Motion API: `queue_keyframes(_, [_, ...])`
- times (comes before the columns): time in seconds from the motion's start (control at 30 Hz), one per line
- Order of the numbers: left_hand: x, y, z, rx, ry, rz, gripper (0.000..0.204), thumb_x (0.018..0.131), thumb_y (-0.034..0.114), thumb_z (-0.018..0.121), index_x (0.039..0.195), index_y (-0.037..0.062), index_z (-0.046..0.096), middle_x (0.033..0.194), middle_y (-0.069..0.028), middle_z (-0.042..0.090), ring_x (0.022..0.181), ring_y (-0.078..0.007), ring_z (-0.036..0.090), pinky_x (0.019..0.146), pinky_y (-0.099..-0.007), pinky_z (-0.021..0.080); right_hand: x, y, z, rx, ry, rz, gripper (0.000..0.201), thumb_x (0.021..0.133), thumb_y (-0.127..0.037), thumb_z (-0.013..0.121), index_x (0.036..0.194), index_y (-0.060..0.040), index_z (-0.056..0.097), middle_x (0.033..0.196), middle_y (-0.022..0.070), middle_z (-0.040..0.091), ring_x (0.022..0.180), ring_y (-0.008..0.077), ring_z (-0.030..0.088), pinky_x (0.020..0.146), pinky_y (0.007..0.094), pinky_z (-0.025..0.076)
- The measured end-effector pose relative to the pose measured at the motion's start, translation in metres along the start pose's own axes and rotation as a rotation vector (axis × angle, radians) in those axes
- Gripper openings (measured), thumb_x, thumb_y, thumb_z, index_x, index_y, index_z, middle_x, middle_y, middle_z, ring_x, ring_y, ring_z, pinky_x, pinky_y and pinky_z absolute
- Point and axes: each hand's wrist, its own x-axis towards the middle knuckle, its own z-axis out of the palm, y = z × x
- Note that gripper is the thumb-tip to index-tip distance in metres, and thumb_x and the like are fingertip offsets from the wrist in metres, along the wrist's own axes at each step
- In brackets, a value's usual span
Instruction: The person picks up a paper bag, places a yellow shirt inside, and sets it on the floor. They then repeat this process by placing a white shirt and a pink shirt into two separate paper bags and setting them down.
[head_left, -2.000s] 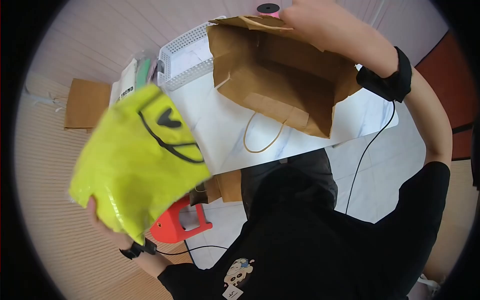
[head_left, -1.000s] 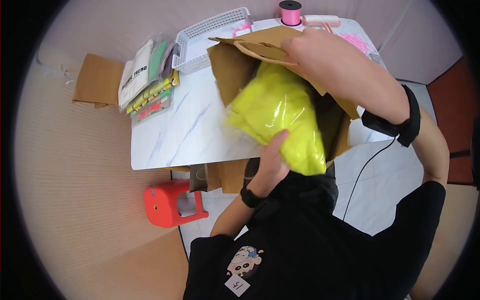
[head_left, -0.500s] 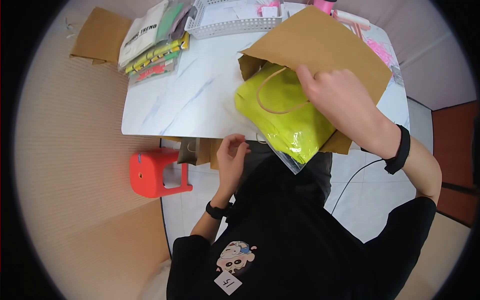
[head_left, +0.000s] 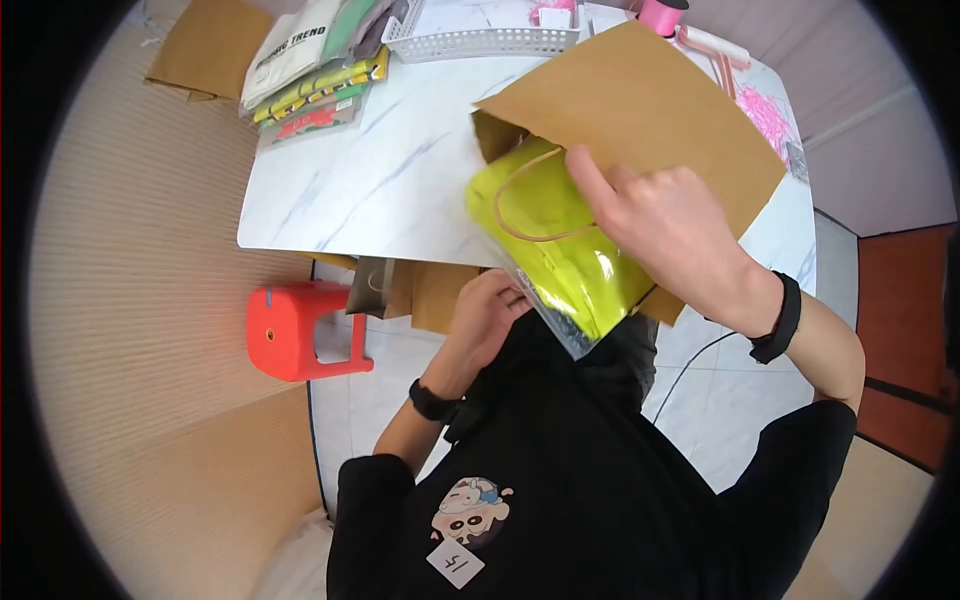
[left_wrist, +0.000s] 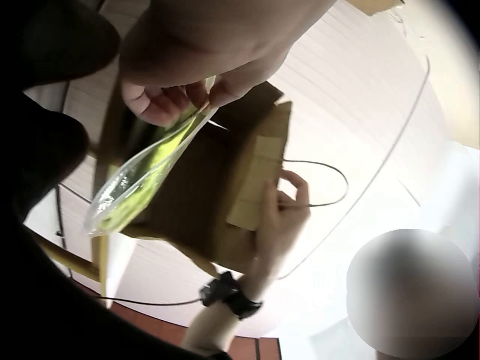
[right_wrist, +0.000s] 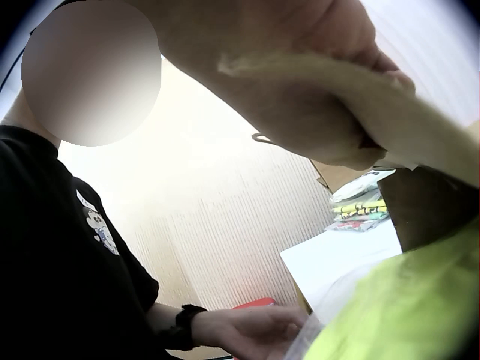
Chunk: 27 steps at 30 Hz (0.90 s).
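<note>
A brown paper bag [head_left: 655, 95] is tipped over the table's front edge, its mouth toward the person. The right hand [head_left: 675, 215] grips its upper rim beside a twisted paper handle [head_left: 520, 238]; in the left wrist view, the right hand [left_wrist: 283, 214] has its thumb inside and fingers outside. A bright yellow folded item in clear plastic [head_left: 575, 285] is partly inside the bag, its lower corner sticking out. At the plastic's edge is the left hand [head_left: 488, 318]. The left wrist view shows the left hand's fingers [left_wrist: 161, 105] pinching the plastic edge.
On the marbled table [head_left: 345, 190] lie a stack of packaged clothes [head_left: 310, 70], a white basket [head_left: 480, 42], a pink ribbon spool [head_left: 660, 15], a pink-handled roller [head_left: 715, 45] and pink shreds [head_left: 763, 120]. A red stool [head_left: 290, 330] and paper bags [head_left: 440, 295] are below.
The yellow package swung from the left into the paper bag's mouth. The right hand turned the bag's opening toward the person. The left hand let go, then came back to the plastic edge.
</note>
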Motion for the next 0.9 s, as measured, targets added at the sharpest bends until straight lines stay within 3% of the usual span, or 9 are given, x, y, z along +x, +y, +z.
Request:
queue_keyframes(0.13, [-0.037,0.083,0.039,-0.324,-0.363,0.297,0.022,0.100,0.023,0.051,0.096,0.0050,0.063,0.109,-0.0116,0.068,0.110,-0.0258,0.059,0.104,-0.0431,0.041,0.025,-0.009,-0.021,0.165,0.115,-0.067,0.027,0.084,-0.004,0.062,0.109,-0.0032,0.052,0.068,0.0110,0.061,0.064,0.0296,0.067,0.054,0.0370,0.051])
queue_keyframes(0.27, [-0.089,0.167,0.091,-0.039,-0.518,0.430,0.038,0.100,0.032,0.050,0.124,0.0028,0.057,0.130,-0.0199,0.060,0.120,-0.0324,0.055,0.103,-0.0449,0.041,0.062,-0.019,-0.071,0.282,0.131,-0.171,0.027,0.085,-0.006,0.063,0.109,-0.0041,0.051,0.074,0.0121,0.063,0.066,0.0309,0.066,0.053,0.0373,0.051])
queue_keyframes(0.4, [-0.152,0.223,0.113,0.142,-0.619,0.643,0.058,0.104,0.045,0.047,0.135,-0.0041,0.050,0.137,-0.0202,0.056,0.127,-0.0331,0.053,0.104,-0.0462,0.043,0.096,-0.043,-0.113,0.486,0.591,-0.375,0.023,0.084,-0.008,0.065,0.103,-0.0028,0.055,0.075,0.0113,0.063,0.071,0.0301,0.068,0.059,0.0384,0.052])
queue_keyframes(0.5, [-0.212,0.244,0.134,0.253,-0.470,0.753,0.060,0.104,0.046,0.050,0.135,-0.0060,0.049,0.135,-0.0189,0.059,0.125,-0.0288,0.055,0.106,-0.0436,0.043,0.111,-0.072,-0.150,0.537,0.610,-0.449,0.022,0.082,-0.012,0.069,0.100,-0.0049,0.060,0.079,0.0085,0.065,0.075,0.0270,0.069,0.062,0.0370,0.054])
queue_keyframes(0.57, [-0.244,0.243,0.151,0.202,-0.086,0.977,0.053,0.102,0.036,0.058,0.134,-0.0057,0.051,0.128,-0.0169,0.063,0.123,-0.0251,0.057,0.109,-0.0411,0.043,0.119,-0.091,-0.168,0.479,0.443,-0.486,0.026,0.079,-0.020,0.075,0.100,-0.0091,0.065,0.085,0.0044,0.069,0.080,0.0230,0.070,0.065,0.0342,0.055])
queue_keyframes(0.7, [-0.289,0.259,0.116,0.067,-0.200,0.865,0.044,0.100,0.022,0.064,0.132,-0.0045,0.051,0.124,-0.0125,0.062,0.122,-0.0236,0.055,0.112,-0.0438,0.040,0.137,-0.127,-0.175,0.405,0.178,-0.556,0.033,0.074,-0.033,0.083,0.100,-0.0154,0.074,0.094,-0.0016,0.073,0.087,0.0171,0.072,0.069,0.0299,0.057])
queue_keyframes(0.77, [-0.307,0.255,0.110,0.064,-0.158,0.876,0.043,0.100,0.021,0.063,0.132,-0.0039,0.050,0.125,-0.0113,0.060,0.123,-0.0233,0.053,0.113,-0.0445,0.040,0.149,-0.139,-0.161,0.529,0.316,-0.606,0.004,0.078,-0.011,0.072,0.081,-0.0092,0.075,0.083,0.0064,0.074,0.083,0.0240,0.074,0.071,0.0317,0.059])
queue_keyframes(0.87, [-0.316,0.272,0.080,0.039,-0.092,0.851,0.042,0.101,0.017,0.061,0.135,-0.0024,0.046,0.124,-0.0089,0.052,0.127,-0.0239,0.048,0.115,-0.0457,0.037,0.182,-0.147,-0.117,0.736,0.429,-0.643,0.008,0.080,-0.013,0.073,0.085,-0.0077,0.073,0.088,0.0081,0.072,0.087,0.0251,0.073,0.073,0.0355,0.059])
queue_keyframes(0.9, [-0.326,0.273,0.073,0.022,-0.038,0.867,0.044,0.101,0.016,0.060,0.137,-0.0023,0.043,0.127,-0.0096,0.051,0.128,-0.0247,0.048,0.112,-0.0440,0.039,0.176,-0.140,-0.099,0.838,0.664,-0.680,0.023,0.083,-0.018,0.073,0.101,-0.0044,0.067,0.094,0.0121,0.068,0.092,0.0294,0.070,0.077,0.0404,0.057])
